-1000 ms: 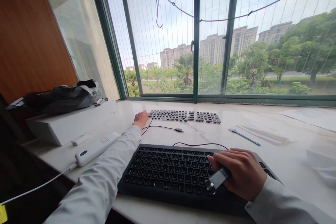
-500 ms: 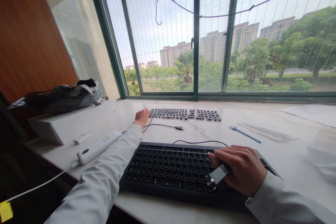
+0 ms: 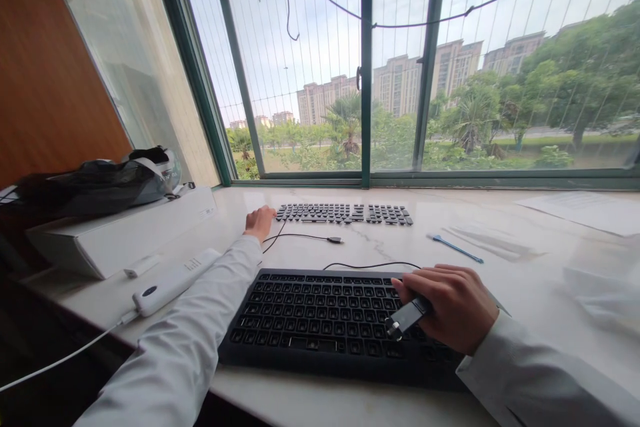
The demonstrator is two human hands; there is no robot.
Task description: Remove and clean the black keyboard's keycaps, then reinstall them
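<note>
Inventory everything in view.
counter: 1, white, centre
keyboard base: 1, black, front
keycaps: many, dark, back
cable stretches: 2, black, centre
stick: 1, blue, right
film: uncounted, clear, right
paper: uncounted, white, right
device, lead: 1 each, white, left
block, box: 1 each, white, left
bundle: 1, black, on box
panel: 1, brown, left
window: 1, green-framed, back
cord: 1, dark, window
trees, buildings: several, green/beige, outside
tool: 1, grey, right hand
sleeves: 2, grey, front
left hand: 1, at keycaps

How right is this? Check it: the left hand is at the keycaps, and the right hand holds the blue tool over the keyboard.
Wrong tool: in the head view, the right hand holds a dark tool with metal tips; the blue tool lies on the countertop.
</note>
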